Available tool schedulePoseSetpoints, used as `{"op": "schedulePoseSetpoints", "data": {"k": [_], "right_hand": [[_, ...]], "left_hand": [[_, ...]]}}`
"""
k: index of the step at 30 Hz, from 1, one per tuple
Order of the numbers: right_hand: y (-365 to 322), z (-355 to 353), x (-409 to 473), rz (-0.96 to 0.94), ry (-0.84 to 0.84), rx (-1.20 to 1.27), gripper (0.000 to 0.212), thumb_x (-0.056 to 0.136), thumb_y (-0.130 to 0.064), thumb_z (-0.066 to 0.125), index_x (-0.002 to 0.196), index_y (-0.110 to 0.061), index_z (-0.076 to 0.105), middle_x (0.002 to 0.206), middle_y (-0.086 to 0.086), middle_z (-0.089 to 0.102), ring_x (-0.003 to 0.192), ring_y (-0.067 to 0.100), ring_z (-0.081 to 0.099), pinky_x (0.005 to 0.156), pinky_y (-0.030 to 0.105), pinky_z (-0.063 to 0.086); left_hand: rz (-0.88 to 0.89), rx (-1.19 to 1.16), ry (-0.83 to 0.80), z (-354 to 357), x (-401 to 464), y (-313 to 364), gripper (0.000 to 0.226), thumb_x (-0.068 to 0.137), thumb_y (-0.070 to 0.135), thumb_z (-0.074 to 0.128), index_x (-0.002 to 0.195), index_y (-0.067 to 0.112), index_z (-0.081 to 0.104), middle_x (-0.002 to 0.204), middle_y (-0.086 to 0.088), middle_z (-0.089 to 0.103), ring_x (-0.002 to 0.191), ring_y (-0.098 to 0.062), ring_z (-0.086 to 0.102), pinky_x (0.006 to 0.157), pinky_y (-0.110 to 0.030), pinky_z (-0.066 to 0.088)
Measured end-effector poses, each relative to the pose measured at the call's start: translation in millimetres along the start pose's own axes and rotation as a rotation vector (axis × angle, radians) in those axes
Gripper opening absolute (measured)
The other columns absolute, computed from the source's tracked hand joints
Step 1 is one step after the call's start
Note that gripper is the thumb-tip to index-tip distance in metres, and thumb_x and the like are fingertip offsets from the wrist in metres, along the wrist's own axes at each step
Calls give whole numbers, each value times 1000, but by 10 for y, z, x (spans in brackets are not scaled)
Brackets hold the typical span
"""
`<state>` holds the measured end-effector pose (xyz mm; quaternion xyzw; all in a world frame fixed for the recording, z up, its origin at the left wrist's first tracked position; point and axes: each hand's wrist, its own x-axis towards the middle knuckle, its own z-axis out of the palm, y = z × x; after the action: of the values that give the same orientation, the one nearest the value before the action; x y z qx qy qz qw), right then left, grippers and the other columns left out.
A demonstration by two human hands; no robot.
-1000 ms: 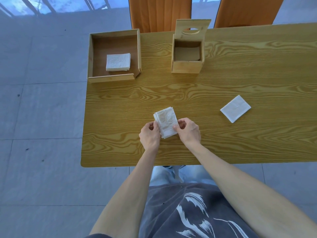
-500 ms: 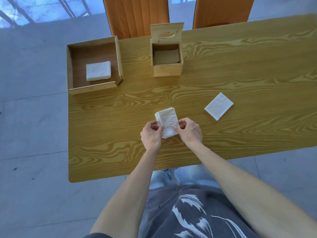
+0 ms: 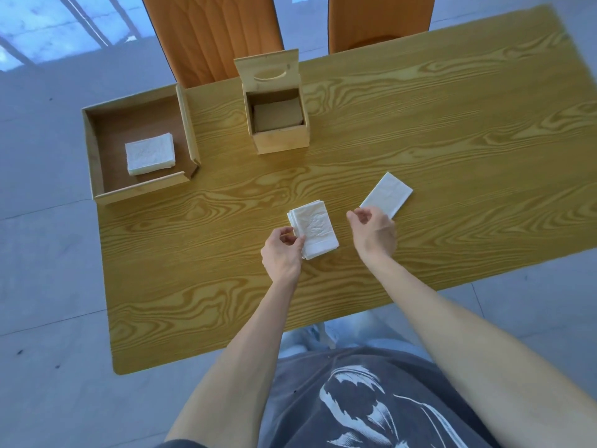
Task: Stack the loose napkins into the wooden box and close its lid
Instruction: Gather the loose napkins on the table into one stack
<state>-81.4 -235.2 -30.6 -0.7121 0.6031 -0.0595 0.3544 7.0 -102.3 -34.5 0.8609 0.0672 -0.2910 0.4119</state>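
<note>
A small stack of white napkins (image 3: 315, 229) lies on the wooden table (image 3: 420, 130), and my left hand (image 3: 281, 255) pinches its left edge. My right hand (image 3: 373, 232) hovers just right of the stack, fingers loosely apart and holding nothing, close to a single folded napkin (image 3: 387, 194). The wooden box (image 3: 280, 137) stands further back with its slotted lid (image 3: 267, 70) hinged up; its inside looks brown and bare. Another pile of napkins (image 3: 149, 153) rests in a shallow wooden tray (image 3: 142, 189) at the back left.
Two orange chairs (image 3: 213, 37) stand behind the table's far edge. The table's left and near edges drop off to a grey tiled floor (image 3: 48, 286).
My right hand has let go of the stack and moved right toward the single napkin. My left hand still grips the stack. The camera view has shifted.
</note>
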Motion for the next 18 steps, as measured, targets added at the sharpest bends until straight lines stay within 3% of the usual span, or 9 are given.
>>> {"op": "schedulePoseSetpoints", "data": {"k": [3,6,10,14,18], "right_hand": [[-2,-96,188,152,110,109,34,91,-41,61,115,-17,63,107,0,69,93,20,63,76,32,47],[56,-119,316,299,115,139,48,93,-45,58,129,-17,49,125,3,58,104,25,62,88,41,50],[120,-114,394,446,128,170,59,92,-47,60,134,-12,38,130,11,54,105,31,62,77,38,44],[147,-104,440,468,138,180,46,89,-44,64,122,-14,48,127,10,55,87,23,52,73,36,41],[182,-87,464,468,129,178,32,87,-42,65,107,-17,62,126,8,54,90,26,59,80,37,51]], "left_hand": [[-5,-5,3,10,5,11,28,83,26,82,108,20,71,80,12,69,84,-18,74,84,-43,62],[-15,-19,7,14,10,13,29,82,27,83,107,21,71,83,10,71,82,-20,75,83,-44,62],[-14,-24,10,21,6,-2,28,83,27,83,107,21,71,85,8,72,83,-17,74,83,-43,63],[-13,-33,10,23,-1,-3,27,83,26,82,107,21,71,85,8,72,81,-19,75,81,-43,63],[-11,-34,10,21,-4,-18,28,83,26,82,108,21,71,85,8,73,80,-19,75,80,-43,63]]}}
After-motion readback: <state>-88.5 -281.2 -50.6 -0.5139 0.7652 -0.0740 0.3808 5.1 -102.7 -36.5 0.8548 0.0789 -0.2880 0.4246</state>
